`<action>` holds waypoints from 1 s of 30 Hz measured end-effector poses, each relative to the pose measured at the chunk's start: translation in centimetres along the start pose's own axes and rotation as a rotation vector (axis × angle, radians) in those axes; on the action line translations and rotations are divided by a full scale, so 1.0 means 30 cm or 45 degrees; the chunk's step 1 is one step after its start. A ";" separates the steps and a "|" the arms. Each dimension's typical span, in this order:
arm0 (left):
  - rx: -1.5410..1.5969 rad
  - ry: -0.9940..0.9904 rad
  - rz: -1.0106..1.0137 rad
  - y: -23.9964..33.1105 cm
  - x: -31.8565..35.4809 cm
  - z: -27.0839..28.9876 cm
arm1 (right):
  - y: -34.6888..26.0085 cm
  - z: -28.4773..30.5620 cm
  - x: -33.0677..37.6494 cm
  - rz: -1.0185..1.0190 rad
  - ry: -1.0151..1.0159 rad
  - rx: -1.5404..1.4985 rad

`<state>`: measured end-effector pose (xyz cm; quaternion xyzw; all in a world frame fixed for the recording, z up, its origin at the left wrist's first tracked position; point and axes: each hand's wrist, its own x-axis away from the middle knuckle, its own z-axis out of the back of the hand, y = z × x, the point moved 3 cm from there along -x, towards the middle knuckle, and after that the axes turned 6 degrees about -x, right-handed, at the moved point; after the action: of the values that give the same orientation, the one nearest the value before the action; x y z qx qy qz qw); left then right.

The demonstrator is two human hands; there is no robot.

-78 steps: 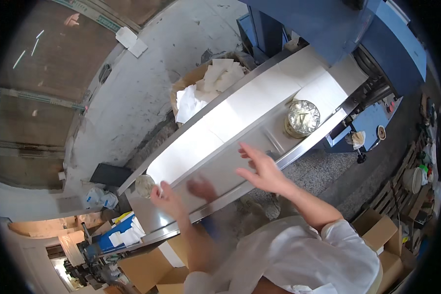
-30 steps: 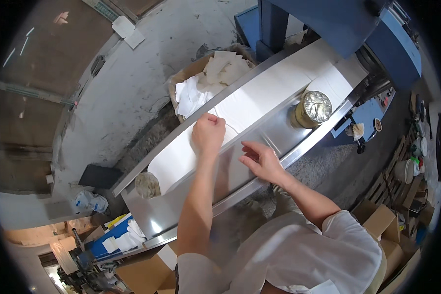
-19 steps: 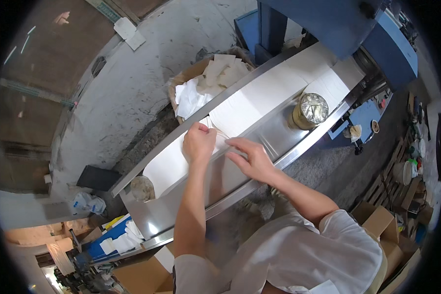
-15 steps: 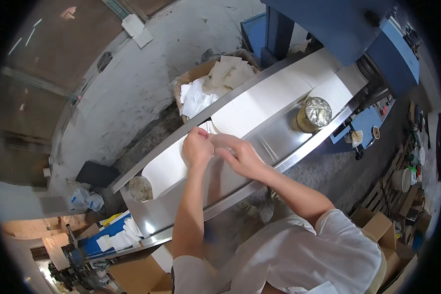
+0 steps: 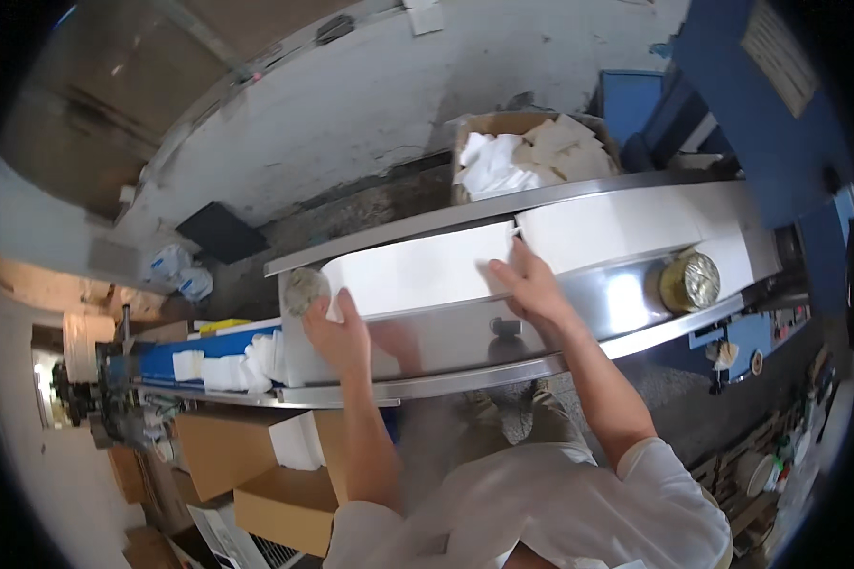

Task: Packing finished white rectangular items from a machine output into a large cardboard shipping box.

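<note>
A long row of white paper [image 5: 427, 266] lies in a shiny metal trough [image 5: 446, 334]. At its left end is my left hand [image 5: 340, 334], thumb and fingers apart, next to a round, greyish weight-like block [image 5: 306, 290]. My right hand [image 5: 535, 284] is over the row's right end, its forefinger at the narrow gap before a second white paper row [image 5: 626, 226]. The thumb of this hand is spread from the forefinger, and its other fingers are partly hidden. Neither hand visibly grips anything.
A tape-wrapped cylinder [image 5: 691, 282] stands at the trough's right end, near a blue machine [image 5: 731, 104]. Behind the trough is a box of crumpled paper [image 5: 531, 156]. Open cardboard boxes [image 5: 285, 507] stand near left, below a blue belt [image 5: 161, 363] carrying white bundles.
My hands were together over the paper near the gap between rows. They have come apart, the left one to the row's left end. The view has turned as well.
</note>
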<state>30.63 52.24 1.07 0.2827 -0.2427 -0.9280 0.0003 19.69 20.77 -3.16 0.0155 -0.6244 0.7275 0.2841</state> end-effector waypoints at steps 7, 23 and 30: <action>0.293 -0.194 0.278 -0.155 0.008 -0.011 | -0.035 0.023 0.013 0.286 0.144 -0.018; -0.010 -0.884 0.036 0.069 -0.097 -0.271 | -0.077 0.055 -0.014 0.306 0.172 0.013; 0.421 -0.879 0.153 0.219 -0.022 -0.199 | -0.087 0.069 0.009 0.362 0.316 0.160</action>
<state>33.43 43.84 0.05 -0.0649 -0.3910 -0.9152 -0.0726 19.91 19.14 -0.26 -0.1449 -0.5338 0.7941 0.2519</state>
